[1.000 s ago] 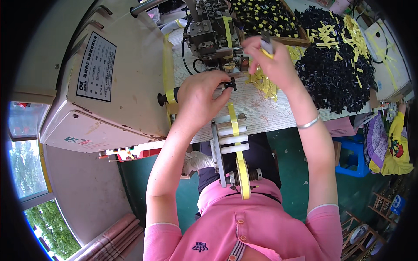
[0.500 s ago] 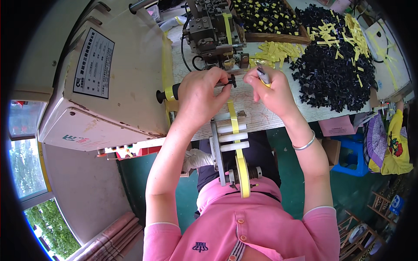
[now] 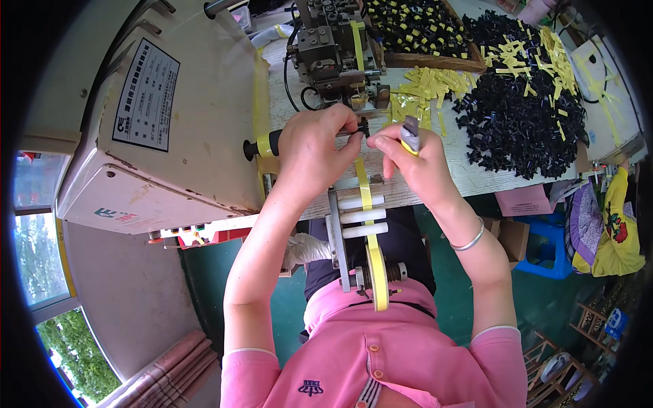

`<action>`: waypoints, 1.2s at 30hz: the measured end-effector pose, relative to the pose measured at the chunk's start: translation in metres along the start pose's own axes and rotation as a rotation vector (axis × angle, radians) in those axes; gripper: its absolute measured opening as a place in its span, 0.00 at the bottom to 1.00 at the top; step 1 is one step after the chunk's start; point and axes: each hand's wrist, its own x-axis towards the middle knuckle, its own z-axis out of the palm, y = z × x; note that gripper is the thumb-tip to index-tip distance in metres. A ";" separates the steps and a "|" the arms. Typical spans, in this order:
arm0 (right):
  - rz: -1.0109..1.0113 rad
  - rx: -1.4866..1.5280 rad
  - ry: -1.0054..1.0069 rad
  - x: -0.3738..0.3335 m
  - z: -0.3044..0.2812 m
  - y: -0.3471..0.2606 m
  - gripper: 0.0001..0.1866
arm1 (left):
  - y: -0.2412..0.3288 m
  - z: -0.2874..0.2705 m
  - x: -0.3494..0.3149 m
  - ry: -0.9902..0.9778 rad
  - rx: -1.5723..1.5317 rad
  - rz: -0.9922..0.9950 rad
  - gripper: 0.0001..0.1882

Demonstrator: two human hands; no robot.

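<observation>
My left hand (image 3: 309,146) is closed in a pinch on a small black plastic part (image 3: 363,128), in front of the metal machine (image 3: 332,51). Close by on the right, my right hand (image 3: 418,160) is curled round a short knife-like tool (image 3: 410,134) with a flat grey end and some yellow on its handle. That grey end points up, away from the black part, while my right thumb and forefinger come near the part. Whether those fingertips touch it, I cannot tell. Yellow tape (image 3: 364,178) runs below my hands over white rollers (image 3: 364,216) to a reel (image 3: 378,275).
Cut yellow tape strips (image 3: 432,85) lie beyond my right hand. A heap of black parts (image 3: 520,122) covers the table's right side. At the back stands a wooden tray (image 3: 435,60) of yellow-marked parts. A large beige machine housing (image 3: 183,136) blocks the left.
My right hand has turned and shifted slightly nearer to me, its fingertips closer to the black part. The tool now points more upright. My left hand has stayed in place.
</observation>
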 end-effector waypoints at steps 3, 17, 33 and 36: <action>-0.077 -0.159 0.051 0.007 0.008 -0.012 0.07 | 0.002 0.000 0.001 0.009 0.011 0.001 0.08; -0.319 -0.535 0.091 0.036 0.003 -0.013 0.07 | 0.006 -0.001 0.009 -0.063 -0.165 -0.174 0.04; -0.243 -0.549 0.050 0.022 -0.011 -0.013 0.03 | 0.005 0.003 0.003 0.028 -0.065 -0.045 0.04; -0.314 -0.558 0.065 0.023 -0.010 -0.012 0.03 | 0.005 0.001 0.002 0.050 -0.004 0.031 0.05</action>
